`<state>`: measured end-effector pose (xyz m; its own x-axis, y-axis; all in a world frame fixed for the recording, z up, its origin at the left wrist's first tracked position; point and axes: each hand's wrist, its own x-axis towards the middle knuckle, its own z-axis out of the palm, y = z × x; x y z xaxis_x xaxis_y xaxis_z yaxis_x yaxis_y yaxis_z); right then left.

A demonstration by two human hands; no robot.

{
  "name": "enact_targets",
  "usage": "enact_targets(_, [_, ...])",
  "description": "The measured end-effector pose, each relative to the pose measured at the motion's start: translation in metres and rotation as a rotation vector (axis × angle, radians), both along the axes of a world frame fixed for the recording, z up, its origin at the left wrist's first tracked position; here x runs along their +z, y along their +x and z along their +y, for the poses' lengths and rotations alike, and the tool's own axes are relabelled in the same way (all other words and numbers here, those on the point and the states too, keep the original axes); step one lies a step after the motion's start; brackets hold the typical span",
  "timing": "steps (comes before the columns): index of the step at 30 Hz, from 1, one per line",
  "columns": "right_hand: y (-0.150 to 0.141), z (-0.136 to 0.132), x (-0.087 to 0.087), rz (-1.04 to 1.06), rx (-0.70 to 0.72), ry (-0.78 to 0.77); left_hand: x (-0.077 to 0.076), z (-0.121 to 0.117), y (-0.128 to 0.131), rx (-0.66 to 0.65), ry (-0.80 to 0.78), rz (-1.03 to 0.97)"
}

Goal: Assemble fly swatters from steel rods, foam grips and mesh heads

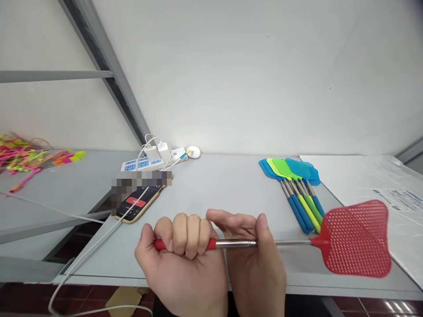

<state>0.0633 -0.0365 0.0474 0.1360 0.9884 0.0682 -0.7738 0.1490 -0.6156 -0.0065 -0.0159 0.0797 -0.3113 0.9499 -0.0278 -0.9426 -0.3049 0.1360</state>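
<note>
I hold a red fly swatter [355,237] level over the near edge of the grey table [218,193], its mesh head pointing right. My left hand [180,259] is closed in a fist round the red grip. My right hand [254,259] is closed round the metal telescopic shaft just right of the grip, thumb on top. A bundle of several blue and green fly swatters [295,189] lies on the table behind the red head, heads toward the wall.
A phone [139,204] on a white cable lies left of my hands. A power strip [150,160] with chargers sits by the wall. Clear plastic bags [380,185] cover the table's right side. Bright-coloured swatters [29,160] are piled on the neighbouring table at far left.
</note>
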Motion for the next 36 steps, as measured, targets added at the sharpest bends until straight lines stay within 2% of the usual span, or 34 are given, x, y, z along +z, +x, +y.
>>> enact_targets(3, [0.003,-0.004,-0.001,-0.055,0.051,0.079,-0.002,0.001,-0.012,-0.029,0.006,-0.069])
enact_targets(5, [0.011,-0.002,0.001,-0.078,0.024,0.108,-0.006,0.005,-0.026,-0.018,0.049,-0.092])
enact_targets(7, [0.02,0.002,0.005,-0.062,-0.098,0.083,-0.013,0.01,-0.041,0.016,0.081,-0.103])
enact_targets(10, [0.032,0.008,0.008,-0.027,-0.374,-0.031,-0.022,0.018,-0.057,0.058,0.072,-0.12])
enact_targets(12, [0.035,0.01,0.006,-0.052,-0.517,-0.086,-0.026,0.021,-0.058,0.067,0.056,-0.109])
enact_targets(14, [0.033,0.009,0.002,-0.118,-0.568,-0.112,-0.027,0.023,-0.052,0.075,0.066,-0.081])
enact_targets(18, [0.023,0.004,-0.009,-0.283,-0.41,-0.139,-0.018,0.017,-0.025,0.025,0.095,-0.029])
enact_targets(20, [0.017,0.004,-0.009,-0.274,-0.354,-0.184,-0.01,0.009,-0.011,0.043,0.099,0.021])
enact_targets(23, [0.013,0.004,-0.005,-0.17,-0.369,-0.271,0.0,-0.001,0.001,0.101,0.084,0.08])
enact_targets(27, [0.014,0.002,0.001,-0.099,-0.447,-0.28,0.006,-0.008,0.0,0.107,0.083,0.074])
enact_targets(29, [0.015,0.0,0.002,-0.07,-0.438,-0.293,0.008,-0.008,0.0,0.117,0.084,0.089])
enact_targets(32, [0.012,0.001,0.002,-0.039,-0.288,-0.227,0.007,-0.006,0.012,0.109,0.049,0.156])
enact_targets(34, [0.011,0.005,0.001,-0.066,-0.216,-0.141,0.002,-0.005,0.028,0.037,-0.004,0.217])
enact_targets(36, [0.016,0.01,-0.001,-0.125,-0.266,-0.082,-0.007,-0.004,0.045,-0.056,-0.048,0.343])
